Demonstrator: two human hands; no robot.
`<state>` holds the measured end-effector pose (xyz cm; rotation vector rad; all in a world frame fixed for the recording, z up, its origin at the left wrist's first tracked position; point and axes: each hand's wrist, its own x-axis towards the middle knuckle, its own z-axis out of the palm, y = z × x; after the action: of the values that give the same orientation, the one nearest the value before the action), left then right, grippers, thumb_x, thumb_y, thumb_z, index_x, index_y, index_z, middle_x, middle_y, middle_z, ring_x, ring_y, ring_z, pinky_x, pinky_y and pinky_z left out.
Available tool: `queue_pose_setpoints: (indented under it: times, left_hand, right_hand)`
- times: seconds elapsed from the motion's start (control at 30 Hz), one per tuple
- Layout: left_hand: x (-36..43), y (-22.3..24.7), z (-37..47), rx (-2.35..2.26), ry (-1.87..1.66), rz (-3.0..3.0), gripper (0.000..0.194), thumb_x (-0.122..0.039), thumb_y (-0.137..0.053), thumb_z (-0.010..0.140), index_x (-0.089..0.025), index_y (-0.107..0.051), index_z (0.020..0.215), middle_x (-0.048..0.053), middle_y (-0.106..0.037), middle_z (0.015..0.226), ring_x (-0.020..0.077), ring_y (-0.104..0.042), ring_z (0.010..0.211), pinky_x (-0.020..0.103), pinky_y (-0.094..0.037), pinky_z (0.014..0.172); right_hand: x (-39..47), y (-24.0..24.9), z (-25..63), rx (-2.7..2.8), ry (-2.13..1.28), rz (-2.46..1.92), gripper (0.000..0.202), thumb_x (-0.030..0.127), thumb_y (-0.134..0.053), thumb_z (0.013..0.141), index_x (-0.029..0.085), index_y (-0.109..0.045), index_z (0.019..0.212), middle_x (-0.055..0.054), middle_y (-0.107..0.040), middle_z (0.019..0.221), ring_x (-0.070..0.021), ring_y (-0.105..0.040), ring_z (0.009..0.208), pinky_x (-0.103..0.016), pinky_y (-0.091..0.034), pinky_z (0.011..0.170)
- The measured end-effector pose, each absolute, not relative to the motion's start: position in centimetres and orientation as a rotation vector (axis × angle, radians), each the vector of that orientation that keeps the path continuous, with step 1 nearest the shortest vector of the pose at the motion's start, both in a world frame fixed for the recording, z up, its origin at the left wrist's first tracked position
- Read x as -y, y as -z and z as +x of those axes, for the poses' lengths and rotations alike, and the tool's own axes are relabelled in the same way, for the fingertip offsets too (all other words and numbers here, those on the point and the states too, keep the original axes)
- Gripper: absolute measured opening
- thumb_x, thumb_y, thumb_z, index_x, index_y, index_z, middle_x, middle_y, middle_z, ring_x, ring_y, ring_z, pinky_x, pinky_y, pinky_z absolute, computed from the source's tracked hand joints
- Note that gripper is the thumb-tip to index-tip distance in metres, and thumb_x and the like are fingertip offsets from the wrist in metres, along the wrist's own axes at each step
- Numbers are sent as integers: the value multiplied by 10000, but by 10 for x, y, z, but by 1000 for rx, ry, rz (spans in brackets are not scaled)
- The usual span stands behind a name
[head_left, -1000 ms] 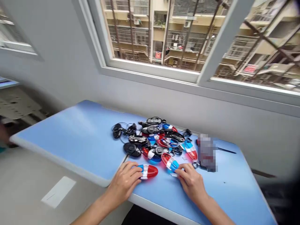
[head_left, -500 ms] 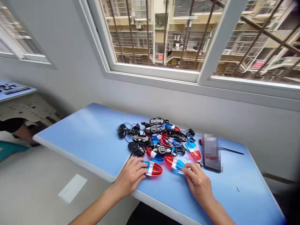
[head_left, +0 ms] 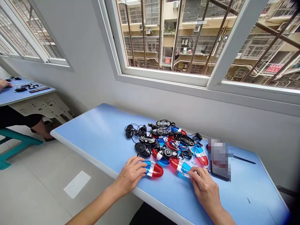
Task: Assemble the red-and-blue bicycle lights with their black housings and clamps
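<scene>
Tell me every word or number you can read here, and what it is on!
No text here can be read.
The red signs on the building outside: too small and blurred to read.
The black oval plastic pieces on the blue table: pale markings, too small to read.
The dark flat phone: blurred out.
The red, white and blue oval plastic shell at the left hand and the one at the right hand: no print visible.

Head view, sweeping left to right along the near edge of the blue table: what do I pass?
Left hand → red-white-blue oval light it touches → second red-white-blue light → right hand → blurred dark phone → black pen.
</scene>
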<state>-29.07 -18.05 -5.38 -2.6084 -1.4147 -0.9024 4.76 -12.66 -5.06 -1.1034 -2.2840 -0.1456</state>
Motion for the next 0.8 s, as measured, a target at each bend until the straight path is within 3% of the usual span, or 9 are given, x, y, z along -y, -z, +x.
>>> queue_pose_setpoints:
  times: [0.27,0.47,0.6,0.8]
  left_hand:
    - [185,56,-302,1489,858,-2536,127,-186,-544,936,-196,-647,1009,79,-700,1083,272,-563,1111,498,-408,987]
    - [168,44,-315,1579,1035,-2377,310,-122,-484,938,-214,-589,1214,102,-647,1224,261,-544,1166,448,-448,963]
    - [136,31,-337,1630,816,-2555,455,-73,-519,872,-218,-543,1304,103,-607,1300,276,-506,1224,487,-397,1020]
    - [104,25,-340,1772,820,-2864,536,-40,-589,775,-223,-581,1279,111,-594,1290,295,-504,1200,500,-342,1040]
  right_hand:
    - [133,57,57,2329,195,-1065,298,152,-373,978,216,-659,926,-58,-658,928,-147,-574,764,-197,-392,486]
    - [130,61,60,2362,211,-1062,290,230,-380,987,243,-666,945,-55,-665,963,-151,-614,803,-187,-416,448]
    - [124,60,58,2351,228,-1053,302,273,-372,993,248,-667,936,-59,-671,955,-158,-632,818,-185,-445,452]
    - [124,61,51,2390,258,-1081,318,285,-347,1001,244,-659,950,-65,-670,966,-160,-638,812,-180,-445,437]
